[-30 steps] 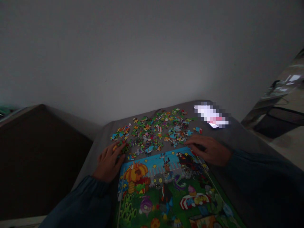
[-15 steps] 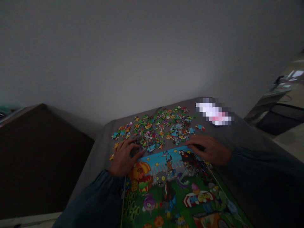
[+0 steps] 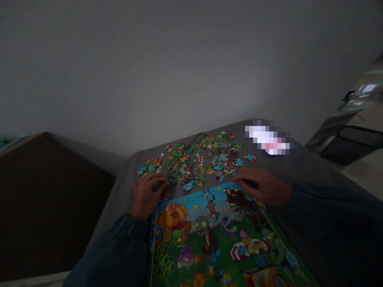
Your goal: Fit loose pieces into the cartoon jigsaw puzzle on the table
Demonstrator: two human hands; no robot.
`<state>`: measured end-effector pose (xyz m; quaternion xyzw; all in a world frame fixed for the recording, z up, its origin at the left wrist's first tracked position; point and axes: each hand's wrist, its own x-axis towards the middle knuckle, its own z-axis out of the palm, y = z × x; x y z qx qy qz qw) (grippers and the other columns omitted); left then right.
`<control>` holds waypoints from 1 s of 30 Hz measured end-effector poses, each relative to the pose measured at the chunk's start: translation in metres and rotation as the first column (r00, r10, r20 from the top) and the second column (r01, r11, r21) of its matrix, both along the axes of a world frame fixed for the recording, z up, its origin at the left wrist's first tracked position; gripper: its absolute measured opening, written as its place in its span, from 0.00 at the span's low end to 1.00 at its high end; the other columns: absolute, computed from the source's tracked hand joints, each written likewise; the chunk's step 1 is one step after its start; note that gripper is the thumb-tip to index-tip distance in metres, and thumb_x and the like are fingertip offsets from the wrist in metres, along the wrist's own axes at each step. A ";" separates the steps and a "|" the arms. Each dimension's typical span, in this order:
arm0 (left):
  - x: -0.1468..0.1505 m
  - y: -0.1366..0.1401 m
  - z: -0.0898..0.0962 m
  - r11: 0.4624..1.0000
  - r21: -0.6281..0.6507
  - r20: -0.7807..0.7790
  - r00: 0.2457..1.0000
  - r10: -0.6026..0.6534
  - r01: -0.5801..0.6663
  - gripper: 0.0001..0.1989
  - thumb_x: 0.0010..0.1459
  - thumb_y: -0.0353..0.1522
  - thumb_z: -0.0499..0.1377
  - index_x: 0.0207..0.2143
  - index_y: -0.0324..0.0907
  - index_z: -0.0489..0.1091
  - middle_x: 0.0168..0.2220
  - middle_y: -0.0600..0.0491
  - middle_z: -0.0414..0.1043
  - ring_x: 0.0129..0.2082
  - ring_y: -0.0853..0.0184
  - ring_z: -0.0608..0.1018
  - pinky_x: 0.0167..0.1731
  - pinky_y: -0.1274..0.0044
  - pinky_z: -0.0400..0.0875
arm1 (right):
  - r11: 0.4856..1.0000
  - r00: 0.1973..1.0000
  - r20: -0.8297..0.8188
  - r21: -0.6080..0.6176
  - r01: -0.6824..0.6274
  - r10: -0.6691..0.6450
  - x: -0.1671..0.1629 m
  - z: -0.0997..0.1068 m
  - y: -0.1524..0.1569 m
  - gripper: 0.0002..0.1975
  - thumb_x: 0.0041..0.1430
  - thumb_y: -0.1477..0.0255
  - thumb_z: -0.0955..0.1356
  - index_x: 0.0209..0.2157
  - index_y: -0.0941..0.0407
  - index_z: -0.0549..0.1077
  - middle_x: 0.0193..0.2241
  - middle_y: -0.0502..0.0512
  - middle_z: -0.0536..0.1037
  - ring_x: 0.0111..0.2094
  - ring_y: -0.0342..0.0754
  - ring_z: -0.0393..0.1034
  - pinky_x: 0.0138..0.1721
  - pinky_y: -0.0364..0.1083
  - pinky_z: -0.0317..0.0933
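Note:
Loose jigsaw puzzle pieces in many colours lie spread over the grey-covered table. Before me is a cartoon puzzle picture with zombies, a pumpkin and a blue top strip. At the near left of the pieces, beside the picture's upper left corner, my left hand is curled. A greenish puzzle piece shows between its thumb and fingers. By the picture's upper right edge rests my right hand, its fingers drawn together and pointing left. Whatever its fingertips may hold is hidden.
A phone with a lit, pixelated screen lies at the table's back right. Behind the table rises a plain wall. A dark box-like surface stands on the left, and a dark chair on the right.
My left hand has moved slightly left, and its thumb and fingers have come closer together. The right hand keeps its place by the picture's edge. The view has shifted a little.

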<state>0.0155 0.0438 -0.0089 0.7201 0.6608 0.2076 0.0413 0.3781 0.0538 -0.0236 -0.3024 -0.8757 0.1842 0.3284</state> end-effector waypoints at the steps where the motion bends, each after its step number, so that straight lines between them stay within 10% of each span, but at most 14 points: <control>1: -0.001 -0.001 0.003 1.000 0.010 0.015 1.000 0.005 -0.005 0.09 0.53 0.40 0.60 0.30 0.46 0.76 0.41 0.52 0.76 0.46 0.59 0.74 0.47 0.68 0.66 | 1.000 1.000 0.003 0.000 -0.001 0.001 0.000 0.000 0.001 0.11 0.60 0.76 0.62 0.40 0.57 0.74 0.35 0.55 0.77 0.36 0.45 0.72 0.39 0.45 0.65; 7: 0.026 -0.029 0.031 0.998 0.058 0.412 0.910 -0.050 0.028 0.10 0.51 0.40 0.62 0.27 0.43 0.76 0.34 0.53 0.75 0.36 0.65 0.77 0.35 0.76 0.73 | 0.990 0.997 -0.013 -0.124 0.070 -0.072 -0.007 0.018 -0.014 0.10 0.62 0.73 0.62 0.42 0.56 0.73 0.38 0.55 0.77 0.40 0.46 0.71 0.44 0.47 0.63; 12: 0.097 -0.078 0.024 0.921 -0.129 0.624 0.752 -0.213 0.369 0.04 0.52 0.33 0.64 0.25 0.45 0.74 0.33 0.56 0.73 0.31 0.71 0.77 0.30 0.81 0.74 | 0.947 0.998 0.033 -0.319 -0.038 0.051 -0.033 0.037 -0.060 0.29 0.57 0.63 0.69 0.58 0.52 0.59 0.50 0.55 0.71 0.48 0.47 0.67 0.48 0.47 0.62; 19: 0.093 -0.092 0.011 0.813 -0.066 0.084 0.815 -0.574 0.579 0.14 0.59 0.28 0.57 0.48 0.48 0.70 0.46 0.53 0.73 0.48 0.64 0.73 0.48 0.70 0.70 | 0.973 0.982 0.109 -0.191 -0.131 0.153 -0.038 0.021 -0.062 0.11 0.63 0.74 0.64 0.46 0.59 0.72 0.36 0.54 0.75 0.39 0.45 0.65 0.44 0.45 0.59; 25: 0.072 -0.094 0.018 0.619 -0.082 -0.277 0.579 -0.767 0.781 0.21 0.60 0.29 0.54 0.56 0.48 0.63 0.56 0.61 0.67 0.56 0.66 0.65 0.52 0.73 0.65 | 0.956 0.943 0.158 -0.065 -0.285 0.292 -0.031 0.027 -0.066 0.10 0.62 0.73 0.63 0.42 0.60 0.73 0.37 0.54 0.75 0.39 0.46 0.62 0.44 0.47 0.57; 30: 0.080 -0.099 0.010 0.686 -0.079 -0.380 0.615 -0.691 0.723 0.21 0.60 0.32 0.55 0.56 0.49 0.63 0.57 0.65 0.65 0.56 0.65 0.65 0.51 0.73 0.63 | 0.925 0.883 0.278 -0.137 -0.353 0.378 -0.031 0.029 -0.074 0.12 0.62 0.69 0.64 0.45 0.58 0.73 0.40 0.54 0.74 0.43 0.48 0.61 0.46 0.49 0.56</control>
